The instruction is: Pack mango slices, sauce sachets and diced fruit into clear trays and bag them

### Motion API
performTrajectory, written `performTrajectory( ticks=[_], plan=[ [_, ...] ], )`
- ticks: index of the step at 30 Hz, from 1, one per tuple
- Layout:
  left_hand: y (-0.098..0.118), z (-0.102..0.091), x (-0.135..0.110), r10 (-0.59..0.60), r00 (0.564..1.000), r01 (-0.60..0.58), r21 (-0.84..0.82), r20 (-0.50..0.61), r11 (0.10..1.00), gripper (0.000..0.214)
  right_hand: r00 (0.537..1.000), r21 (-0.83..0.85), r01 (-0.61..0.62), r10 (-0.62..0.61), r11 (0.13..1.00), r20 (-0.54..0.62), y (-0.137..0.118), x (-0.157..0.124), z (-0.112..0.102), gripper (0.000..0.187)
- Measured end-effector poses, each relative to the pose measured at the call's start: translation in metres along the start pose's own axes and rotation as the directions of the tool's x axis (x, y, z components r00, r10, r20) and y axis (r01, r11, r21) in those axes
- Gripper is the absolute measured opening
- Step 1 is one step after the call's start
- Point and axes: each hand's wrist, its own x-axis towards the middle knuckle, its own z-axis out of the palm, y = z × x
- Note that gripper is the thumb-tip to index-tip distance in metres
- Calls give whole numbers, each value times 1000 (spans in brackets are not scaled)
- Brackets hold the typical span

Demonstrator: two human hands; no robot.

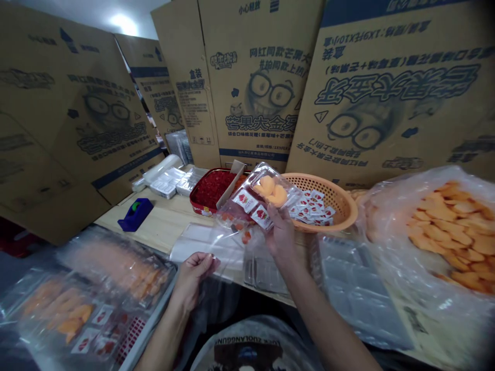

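My right hand [280, 234] grips a clear plastic tray [296, 195] by its near edge, tilted above the table. In the tray sit orange candy pieces [269, 189] in one compartment, two white sachets [245, 201] printed in red, and small red pieces toward the lower left. Lower and to the left, my left hand [197, 275] is closed, thumb against forefinger, on the edge of a thin clear plastic bag [228, 242]; its outline is hard to make out. Flat clear bags [193, 242] lie on the table behind that hand.
An orange basket [344, 206] holds many sachets, beside a red tin [197, 208] of red bits. A big bag of orange candy [444, 232] stands right. Empty trays [356, 288] lie in front. A blue tape dispenser [135, 214] and a crate of filled packs [116, 268] are left; cardboard boxes [247, 77] wall the back.
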Motion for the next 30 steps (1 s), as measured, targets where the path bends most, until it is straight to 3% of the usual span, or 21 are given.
performTrajectory(
  ticks=[7, 11, 13, 16, 18, 23, 27, 30],
  plan=[
    [2, 3, -4, -14, 1000, 15, -65, 16, 998, 30, 991, -54, -119, 122, 991, 48, 2, 5, -14, 27],
    [7, 2, -5, 11, 1000, -11, -5, 20, 1000, 29, 982, -132, -164, 175, 978, 75, 4, 3, -16, 28],
    [12, 0, -4, -6, 992, -5, 81, 126, 997, 31, 972, -190, -196, 216, 962, 91, 5, 1, -15, 29],
    [24, -1, -1, -68, 941, -14, 240, 331, 971, 36, 950, -261, -254, 291, 931, 113, 7, -1, -11, 33],
    [33, 0, 4, -92, 930, -18, 294, 357, 956, 33, 936, -283, -293, 334, 913, 108, 9, -2, -7, 36],
    [43, 8, 21, -111, 927, 62, 146, 358, 987, 24, 910, -327, -367, 409, 871, 67, 11, -7, 2, 35],
    [38, 10, 28, -100, 926, 111, -11, 364, 994, 21, 871, -343, -421, 480, 840, 107, 7, -8, -1, 37],
    [33, 9, 27, -107, 931, 140, -71, 350, 988, 24, 868, -339, -436, 489, 833, 86, 7, 0, -6, 35]
  ],
)
